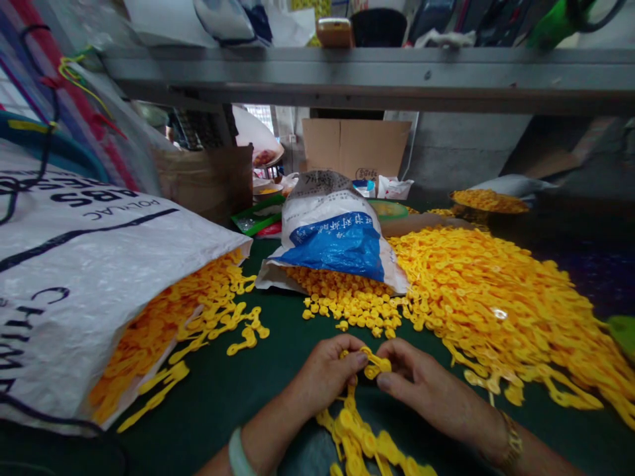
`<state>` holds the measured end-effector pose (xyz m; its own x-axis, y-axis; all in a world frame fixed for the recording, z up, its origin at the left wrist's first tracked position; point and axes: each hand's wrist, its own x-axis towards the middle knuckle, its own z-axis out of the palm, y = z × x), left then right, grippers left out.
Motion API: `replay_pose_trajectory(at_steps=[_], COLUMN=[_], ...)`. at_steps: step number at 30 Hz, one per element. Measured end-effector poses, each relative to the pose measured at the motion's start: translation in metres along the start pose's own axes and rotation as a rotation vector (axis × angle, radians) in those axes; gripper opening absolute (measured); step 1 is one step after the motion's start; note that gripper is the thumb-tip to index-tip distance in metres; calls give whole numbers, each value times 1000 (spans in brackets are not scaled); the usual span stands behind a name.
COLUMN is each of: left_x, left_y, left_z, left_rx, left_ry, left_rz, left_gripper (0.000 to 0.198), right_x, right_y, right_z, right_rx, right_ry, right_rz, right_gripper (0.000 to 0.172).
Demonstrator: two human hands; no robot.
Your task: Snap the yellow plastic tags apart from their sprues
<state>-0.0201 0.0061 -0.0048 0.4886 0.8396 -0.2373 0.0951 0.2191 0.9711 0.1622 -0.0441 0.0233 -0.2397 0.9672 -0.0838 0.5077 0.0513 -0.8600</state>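
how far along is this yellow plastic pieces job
Early on, it seems. Done: only a short chain of linked yellow plastic pieces lying below the hands on the green table top. In hand: the left hand and right hand pinch a yellow piece at the chain's top. Left: the large loose heap, pieces spilling from the white woven sack and blue-and-white sack, and a filled bowl.

Moulded yellow plastic parts (352,430): glossy, smooth. Woven plastic sack (99,277): white, matt, faintly ribbed. Tabletop (223,410): dark green, matt, smooth. Carton (357,149): plain corrugated cardboard, matt. Shelf rail (347,73): grey painted metal, dull, scuffed. Wrist bracelet (510,439): gold-coloured metal, polished.
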Motion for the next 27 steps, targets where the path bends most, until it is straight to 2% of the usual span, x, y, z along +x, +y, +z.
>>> replay_pose_trajectory(at_steps=[3, 7, 9, 14, 18, 21, 25, 27], left_x=[-1, -2, -3, -4, -4, -6, -9, -9], left_y=[1, 2, 3, 4, 2, 3, 7, 7], left_z=[-5, -5, -4, -1, -4, -8, -12, -13], left_rx=[-19, -53, -73, -103, -409, -600, -611, -584], left_ry=[-3, -20, -65, -99, -48, -37, -55, -84], left_rz=[36, 79, 94, 23, 26, 13, 12, 16], left_gripper=[26, 24, 22, 26, 23, 23, 14, 16], right_x=[7, 13, 14, 14, 11, 10, 11, 11], right_y=[5, 18, 22, 24, 22, 20, 15, 13], right_z=[-1, 6, 10, 16, 19, 20, 20, 20], right_rx=[317, 636, 676, 754, 788, 738, 697, 706], right_ry=[-48, -178, -214, -159, -113, -27, 13, 27], right_rz=[21, 80, 66, 3, 21, 56, 49, 35], right_gripper=[25, 25, 25, 21, 24, 27, 26, 21])
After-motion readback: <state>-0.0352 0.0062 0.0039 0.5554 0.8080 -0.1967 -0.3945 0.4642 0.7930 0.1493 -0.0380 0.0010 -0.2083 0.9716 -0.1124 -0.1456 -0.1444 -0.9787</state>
